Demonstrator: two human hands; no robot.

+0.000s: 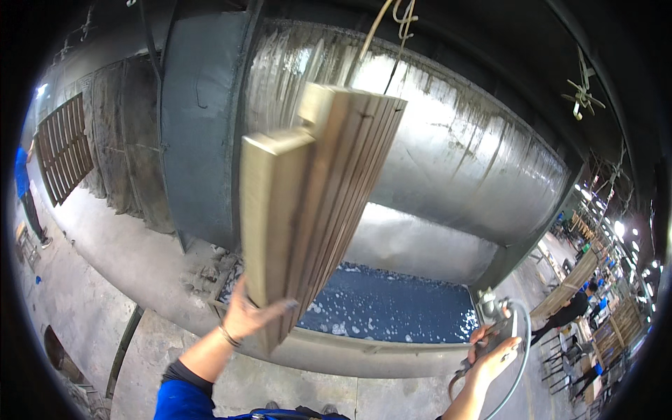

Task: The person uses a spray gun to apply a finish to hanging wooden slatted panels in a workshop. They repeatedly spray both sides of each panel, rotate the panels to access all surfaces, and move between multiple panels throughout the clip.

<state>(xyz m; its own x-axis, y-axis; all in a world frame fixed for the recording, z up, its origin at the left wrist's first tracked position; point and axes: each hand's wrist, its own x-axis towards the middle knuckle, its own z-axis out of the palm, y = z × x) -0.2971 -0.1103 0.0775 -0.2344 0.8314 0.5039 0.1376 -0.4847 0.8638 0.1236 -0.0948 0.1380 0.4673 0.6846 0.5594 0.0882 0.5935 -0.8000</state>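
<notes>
Panel (315, 203) of ridged brown wood, in the head view, stands tilted in the air, its top leaning right and a little blurred. The left hand (248, 315) is closed on the panel near its lower end, at the left edge: the thumb lies across the panel's ridged side, and the other fingers are mostly hidden behind the edge. So most of the panel rises above that hand, with a short lower tip reaching down just beside it, to its right.

Well apart from the panel, to its lower right, the right hand (497, 360) is wrapped around a spray gun (502, 334); whether a finger presses the trigger, I cannot tell. A grey hose (528, 350) curves down beside the gun, farther right of the panel.

Behind the panel's lower part lies the tank (392, 362), with foam-flecked dark blue liquid (399, 301). Behind its upper part is a wet, streaked metal wall (448, 161), and left of it a dark pillar (199, 126). Far left of the panel, a person in blue (22, 175) stands at a slatted rack (65, 149); far right of it is another person in dark clothes (572, 308)
</notes>
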